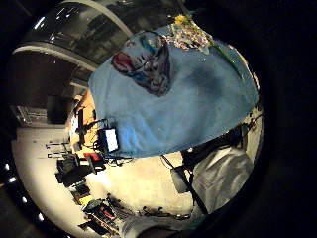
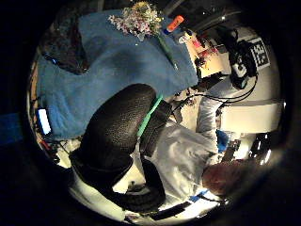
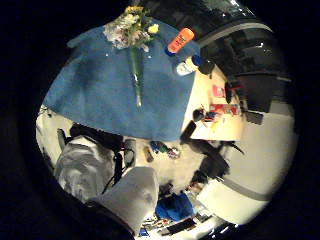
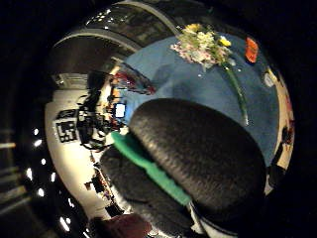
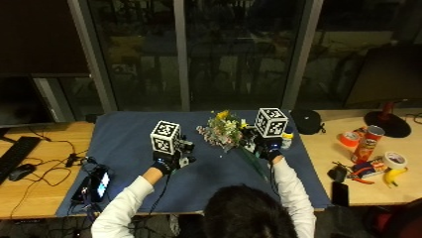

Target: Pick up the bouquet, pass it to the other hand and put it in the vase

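Bouquet [image 5: 227, 135] flat on blue cloth [image 5: 125, 139], clear of all fingers

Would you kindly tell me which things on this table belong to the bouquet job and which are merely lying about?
For the job:
bouquet, lying on the blue cloth
patterned vase, also on the cloth

Lying about:
Pringles can
banana
orange tape roll
white tape roll
phone
computer mouse
keyboard
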The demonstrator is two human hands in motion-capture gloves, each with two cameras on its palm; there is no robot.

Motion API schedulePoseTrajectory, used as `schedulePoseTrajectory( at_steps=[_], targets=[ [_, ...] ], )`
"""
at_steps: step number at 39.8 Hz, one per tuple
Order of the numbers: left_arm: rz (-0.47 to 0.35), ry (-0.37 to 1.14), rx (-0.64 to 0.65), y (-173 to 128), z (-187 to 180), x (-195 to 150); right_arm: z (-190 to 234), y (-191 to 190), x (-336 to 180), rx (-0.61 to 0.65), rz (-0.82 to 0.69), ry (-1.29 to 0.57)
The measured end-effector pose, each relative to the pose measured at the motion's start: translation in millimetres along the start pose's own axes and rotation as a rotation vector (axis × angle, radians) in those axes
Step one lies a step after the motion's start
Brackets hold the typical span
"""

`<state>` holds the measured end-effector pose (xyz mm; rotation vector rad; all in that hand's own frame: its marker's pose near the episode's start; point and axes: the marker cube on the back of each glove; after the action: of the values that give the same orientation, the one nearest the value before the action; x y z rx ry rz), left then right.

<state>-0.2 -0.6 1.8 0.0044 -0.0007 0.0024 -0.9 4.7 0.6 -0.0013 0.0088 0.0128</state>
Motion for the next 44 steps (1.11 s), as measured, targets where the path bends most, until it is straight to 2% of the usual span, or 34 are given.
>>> schedulePoseTrajectory(
  at_steps=[9, 19, 23, 27, 37, 44],
  targets=[
    [0.018, 0.028, -0.014, -4, 12, -2, 10, 2, 7, -0.047, 0.018, 0.03],
    [0.062, 0.029, 0.084, -17, 13, -5, 16, 3, 14, -0.148, 0.1, 0.159],
    [0.072, 0.038, 0.079, -18, 15, -1, 14, 3, 15, -0.134, 0.119, 0.126],
    [0.097, 0.063, 0.089, -18, 22, 5, 12, 3, 18, -0.194, 0.163, 0.096],
    [0.142, 0.034, 0.128, -24, 26, 16, 15, -44, 61, -0.203, 0.34, -0.026],
    [0.148, 0.023, 0.137, -28, 30, 18, 63, -86, 99, -0.216, 0.514, -0.167]
  ],
)
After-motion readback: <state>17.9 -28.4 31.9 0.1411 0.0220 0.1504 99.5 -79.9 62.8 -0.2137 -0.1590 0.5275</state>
